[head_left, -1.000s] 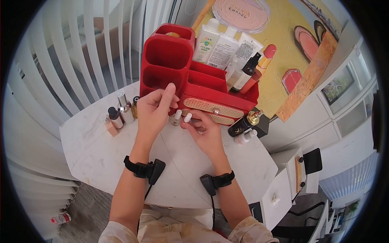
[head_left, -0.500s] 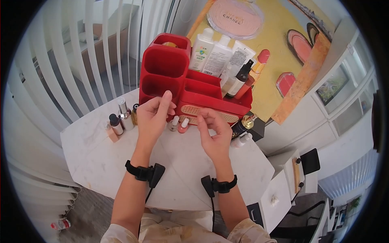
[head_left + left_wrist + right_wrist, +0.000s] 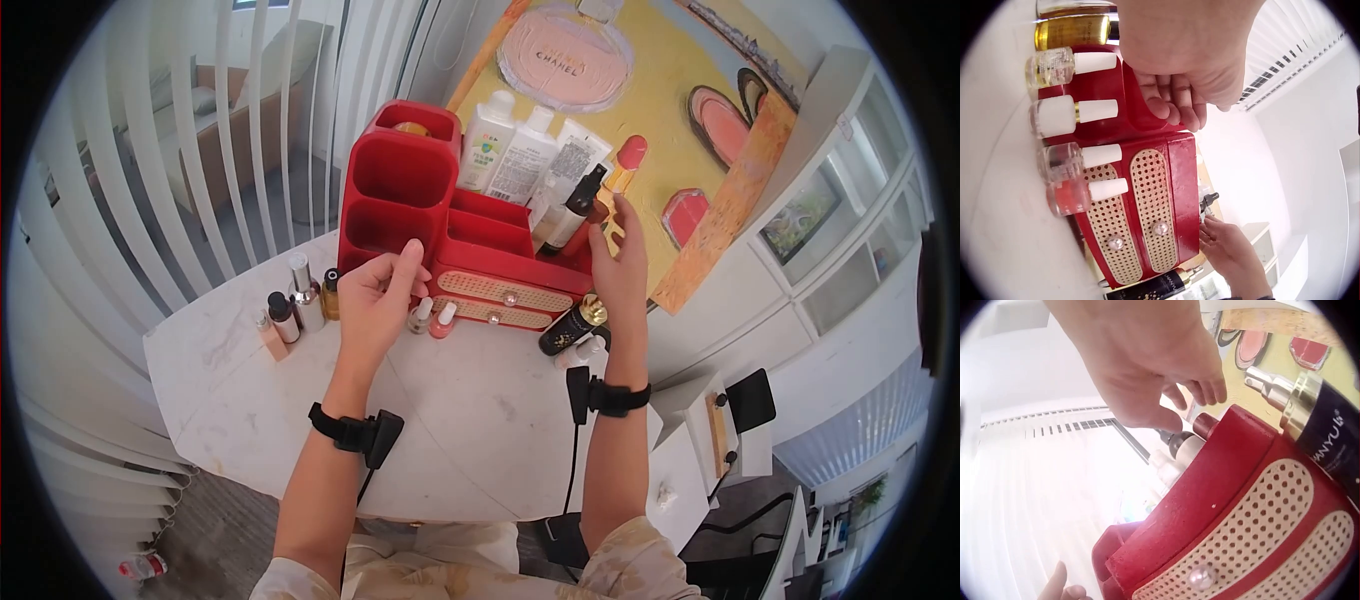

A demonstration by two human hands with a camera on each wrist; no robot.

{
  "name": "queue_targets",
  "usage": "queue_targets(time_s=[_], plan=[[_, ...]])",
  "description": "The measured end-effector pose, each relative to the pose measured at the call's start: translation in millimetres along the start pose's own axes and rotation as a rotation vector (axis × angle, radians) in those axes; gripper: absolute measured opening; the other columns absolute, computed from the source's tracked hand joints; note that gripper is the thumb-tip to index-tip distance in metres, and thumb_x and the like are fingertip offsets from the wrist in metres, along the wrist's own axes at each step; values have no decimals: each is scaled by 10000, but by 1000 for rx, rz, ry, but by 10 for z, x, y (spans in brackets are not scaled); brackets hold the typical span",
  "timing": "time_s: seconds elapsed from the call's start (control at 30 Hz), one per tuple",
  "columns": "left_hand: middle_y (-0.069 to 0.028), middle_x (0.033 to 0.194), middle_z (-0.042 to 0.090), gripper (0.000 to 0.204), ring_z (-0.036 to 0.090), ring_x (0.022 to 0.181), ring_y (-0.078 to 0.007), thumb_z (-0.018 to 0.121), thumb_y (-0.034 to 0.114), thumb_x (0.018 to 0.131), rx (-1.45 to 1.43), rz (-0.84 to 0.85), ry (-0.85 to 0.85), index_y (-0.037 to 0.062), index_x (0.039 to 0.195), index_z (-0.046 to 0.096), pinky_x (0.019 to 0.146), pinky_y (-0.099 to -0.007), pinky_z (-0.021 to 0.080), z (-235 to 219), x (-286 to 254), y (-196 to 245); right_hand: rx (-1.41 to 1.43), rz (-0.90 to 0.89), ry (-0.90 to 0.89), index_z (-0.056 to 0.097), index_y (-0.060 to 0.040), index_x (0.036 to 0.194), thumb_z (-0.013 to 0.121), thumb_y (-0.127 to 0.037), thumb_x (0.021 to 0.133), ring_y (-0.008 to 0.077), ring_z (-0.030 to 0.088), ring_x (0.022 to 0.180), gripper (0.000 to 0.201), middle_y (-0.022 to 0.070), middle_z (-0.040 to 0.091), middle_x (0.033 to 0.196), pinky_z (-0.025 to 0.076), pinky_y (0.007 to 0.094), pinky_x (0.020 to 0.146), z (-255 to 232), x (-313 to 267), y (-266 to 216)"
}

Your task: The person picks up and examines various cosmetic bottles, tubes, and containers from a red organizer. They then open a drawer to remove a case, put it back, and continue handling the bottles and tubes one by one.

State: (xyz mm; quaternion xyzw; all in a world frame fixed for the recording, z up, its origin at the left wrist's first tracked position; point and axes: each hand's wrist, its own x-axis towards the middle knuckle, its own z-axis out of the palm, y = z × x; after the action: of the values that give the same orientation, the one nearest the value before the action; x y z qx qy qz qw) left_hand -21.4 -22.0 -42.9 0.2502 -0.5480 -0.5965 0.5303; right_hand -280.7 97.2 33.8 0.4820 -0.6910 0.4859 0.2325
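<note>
My right hand [image 3: 622, 268] is raised at the right end of a red cosmetics organizer [image 3: 480, 255], fingers spread and holding nothing. Its fingertips are close to a reddish-brown bottle [image 3: 1205, 424] and a black-topped spray bottle [image 3: 575, 215] standing in the rear compartment. The left hand [image 3: 378, 300] hovers in front of the organizer's left side, fingers loosely curled with nothing in them. Below it, a coral nail polish bottle [image 3: 1071, 197] and a clear one [image 3: 1063, 162] stand on the table, alongside a white nail polish bottle [image 3: 1054, 117] and a pale yellow one [image 3: 1050, 67].
A black-and-gold pump bottle [image 3: 568, 332] and a small white-capped bottle [image 3: 582, 352] stand by the organizer's right corner. At left on the marble table [image 3: 230, 400] are a silver-capped bottle [image 3: 306, 295] and other cosmetics. A painting [image 3: 560, 75] leans behind.
My right hand let go of the coral nail polish bottle beside the clear one, then moved right and up to the organizer's rear compartment. My left hand stayed nearly in place.
</note>
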Motion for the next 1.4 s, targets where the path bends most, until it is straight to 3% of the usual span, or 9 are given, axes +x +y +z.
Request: queue_targets(time_s=[0.07,0.27,0.47,0.57,0.6,0.87,1.03,1.13,1.4], plan=[[-5,656,654,440,575,600,-53,656,383,1016,8,3,-14,23,775,731,570,-208,424,3,-3,-15,165,92,-155,508,-38,1444,621,-88,996,205,618,1159,465,113,631,1323,491,355,1003,31,52,126],[4,647,637,422,544,607,-32,692,348,995,-6,13,-5,-11,779,741,561,-198,404,14,-2,-13,91,131,-163,492,13,1407,604,-64,1006,227,621,1174,424,170,630,1251,480,350,1020,-4,104,122],[1,649,640,427,554,606,-37,682,361,1001,16,9,-17,-2,783,740,562,-201,410,-1,-9,18,522,-36,253,455,-42,1445,507,-148,1082,186,625,940,382,116,586,1250,524,309,882,-55,27,-283],[-4,657,648,426,571,612,-46,672,369,1006,11,19,-31,6,793,739,567,-203,422,-4,-13,13,862,204,192,431,-55,1462,424,-227,1117,154,604,863,386,122,585,1251,530,286,755,-179,-186,-740],[0,653,642,417,556,612,-38,684,356,1000,-5,19,-29,-2,793,741,564,-201,414,3,-16,12,932,280,154,464,-55,1426,397,-311,1121,129,595,754,404,133,603,1224,485,254,561,-147,-262,-774],[-5,752,661,318,589,642,-46,715,292,980,-84,50,-166,-18,920,753,583,-201,447,51,-42,-37,1391,850,-548,566,-23,1192,402,-446,1102,114,509,479,463,133,662,902,358,228,375,401,-1204,-713],[-15,770,631,252,564,636,-69,771,245,924,2,55,-324,-5,953,755,584,-210,430,61,-114,72,1411,920,-620,587,-38,1113,403,-463,1098,116,516,455,463,119,638,846,341,236,353,518,-1300,-730],[-7,773,620,204,556,663,-64,760,184,926,262,235,-428,1,1016,748,621,-230,463,46,-106,35,1417,921,-622,576,-44,1145,398,-453,1101,121,518,461,449,115,627,844,343,236,357,537,-1373,-684],[10,715,553,223,502,644,-59,785,187,902,282,171,-493,-1,1015,747,579,-235,433,106,-145,-67,1440,837,-624,545,-43,1232,378,-405,1110,140,530,486,417,110,611,863,350,248,367,541,-1432,-629]])
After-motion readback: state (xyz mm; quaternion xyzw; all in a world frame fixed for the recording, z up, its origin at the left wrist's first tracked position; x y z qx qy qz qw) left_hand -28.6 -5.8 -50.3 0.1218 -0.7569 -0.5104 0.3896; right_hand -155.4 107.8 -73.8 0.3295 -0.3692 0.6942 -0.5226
